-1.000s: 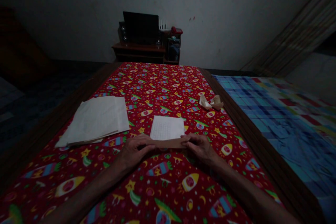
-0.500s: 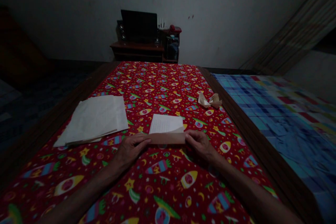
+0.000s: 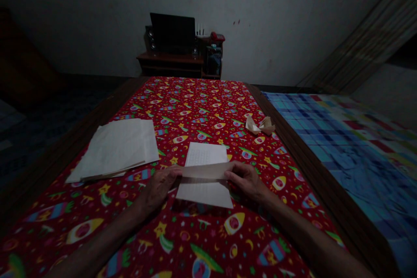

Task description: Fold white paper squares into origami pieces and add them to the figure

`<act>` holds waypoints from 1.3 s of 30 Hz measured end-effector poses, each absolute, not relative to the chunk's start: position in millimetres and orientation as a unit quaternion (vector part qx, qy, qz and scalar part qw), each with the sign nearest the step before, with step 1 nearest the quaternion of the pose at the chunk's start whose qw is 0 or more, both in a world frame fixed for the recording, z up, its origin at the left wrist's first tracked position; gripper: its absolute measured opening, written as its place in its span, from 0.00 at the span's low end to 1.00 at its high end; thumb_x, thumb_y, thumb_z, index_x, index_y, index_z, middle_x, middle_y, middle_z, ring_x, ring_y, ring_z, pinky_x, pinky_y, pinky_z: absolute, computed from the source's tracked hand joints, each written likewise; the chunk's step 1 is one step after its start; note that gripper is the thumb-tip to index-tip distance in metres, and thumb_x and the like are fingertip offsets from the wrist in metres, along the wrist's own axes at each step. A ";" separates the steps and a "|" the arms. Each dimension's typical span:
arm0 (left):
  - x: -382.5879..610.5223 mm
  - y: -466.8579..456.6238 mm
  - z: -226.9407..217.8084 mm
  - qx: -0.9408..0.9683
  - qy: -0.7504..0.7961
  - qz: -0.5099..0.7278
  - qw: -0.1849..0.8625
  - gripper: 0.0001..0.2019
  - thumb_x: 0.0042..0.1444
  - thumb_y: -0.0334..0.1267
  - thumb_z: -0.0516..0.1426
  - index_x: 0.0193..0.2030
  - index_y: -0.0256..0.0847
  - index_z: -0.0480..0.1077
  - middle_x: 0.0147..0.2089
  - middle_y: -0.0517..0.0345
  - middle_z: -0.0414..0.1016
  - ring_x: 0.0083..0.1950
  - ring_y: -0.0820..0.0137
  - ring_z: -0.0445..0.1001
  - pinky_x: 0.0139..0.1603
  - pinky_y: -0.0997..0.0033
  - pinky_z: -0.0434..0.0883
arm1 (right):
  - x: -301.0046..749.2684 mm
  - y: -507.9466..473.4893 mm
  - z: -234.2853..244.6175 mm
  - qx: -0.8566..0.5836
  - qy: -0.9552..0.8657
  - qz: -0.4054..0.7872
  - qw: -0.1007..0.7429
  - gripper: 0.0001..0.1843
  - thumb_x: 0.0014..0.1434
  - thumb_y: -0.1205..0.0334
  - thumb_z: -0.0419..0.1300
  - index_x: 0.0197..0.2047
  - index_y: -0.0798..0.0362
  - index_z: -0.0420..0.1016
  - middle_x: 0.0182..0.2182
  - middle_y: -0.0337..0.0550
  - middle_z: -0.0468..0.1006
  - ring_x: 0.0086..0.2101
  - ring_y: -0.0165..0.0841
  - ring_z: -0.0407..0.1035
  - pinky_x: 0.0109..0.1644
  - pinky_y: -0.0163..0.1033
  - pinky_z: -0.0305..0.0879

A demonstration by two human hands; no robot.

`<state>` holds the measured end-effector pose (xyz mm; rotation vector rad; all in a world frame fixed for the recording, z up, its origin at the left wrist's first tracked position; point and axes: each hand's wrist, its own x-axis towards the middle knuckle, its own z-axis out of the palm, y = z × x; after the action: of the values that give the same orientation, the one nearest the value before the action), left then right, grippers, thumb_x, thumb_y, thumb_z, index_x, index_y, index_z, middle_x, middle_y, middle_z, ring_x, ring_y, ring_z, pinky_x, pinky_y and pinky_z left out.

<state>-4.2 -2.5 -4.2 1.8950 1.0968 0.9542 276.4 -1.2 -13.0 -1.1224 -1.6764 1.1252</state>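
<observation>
Left hand and right hand pinch the paper's side edges over the red cloth, its near flap now showing, hidden half a second ago, so folding seems unfinished.

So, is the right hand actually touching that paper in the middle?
Touching. The head view shows the right hand gripping the folded paper at its right edge, the thumb lying over it.
</observation>
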 end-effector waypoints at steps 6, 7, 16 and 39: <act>1.0 2.7 -14.6 0.807 0.411 0.370 0.208 0.17 0.57 0.48 0.55 0.48 0.42 0.73 0.49 0.49 0.75 0.52 0.60 0.72 0.53 0.59 0.71 | 278.1 -0.2 -16.2 -0.426 -0.659 0.425 0.451 0.09 0.58 0.56 0.57 0.33 0.52 0.71 0.29 0.38 0.74 0.29 0.29 0.68 0.32 0.32 0.64; 2.1 2.6 -16.3 0.818 0.408 0.364 0.179 0.20 0.57 0.47 0.55 0.54 0.42 0.69 0.54 0.49 0.72 0.56 0.59 0.69 0.55 0.57 0.69 | 279.0 0.8 -15.4 -0.427 -0.654 0.421 0.462 0.09 0.57 0.56 0.57 0.34 0.52 0.71 0.30 0.38 0.75 0.30 0.30 0.68 0.33 0.33 0.65; 10.4 -3.3 -25.1 0.833 0.495 0.244 0.036 0.39 0.54 0.50 0.58 0.67 0.39 0.45 0.59 0.44 0.59 0.60 0.53 0.58 0.59 0.51 0.62 | 294.6 17.9 2.7 -0.533 -0.476 0.347 0.607 0.12 0.51 0.51 0.61 0.31 0.50 0.68 0.27 0.36 0.73 0.27 0.30 0.66 0.31 0.34 0.65; -111.4 50.3 49.1 0.613 0.735 0.274 0.098 0.18 0.47 0.53 0.58 0.27 0.36 0.71 0.16 0.70 0.67 0.19 0.77 0.66 0.16 0.82 0.56 | 298.4 10.4 6.6 -0.430 -0.564 0.479 0.518 0.17 0.42 0.51 0.70 0.25 0.52 0.69 0.36 0.45 0.79 0.35 0.38 0.74 0.36 0.40 0.70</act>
<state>-111.4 50.3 49.1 1.8136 2.1749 0.8117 298.4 10.4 6.6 -1.0308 -1.3525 1.1492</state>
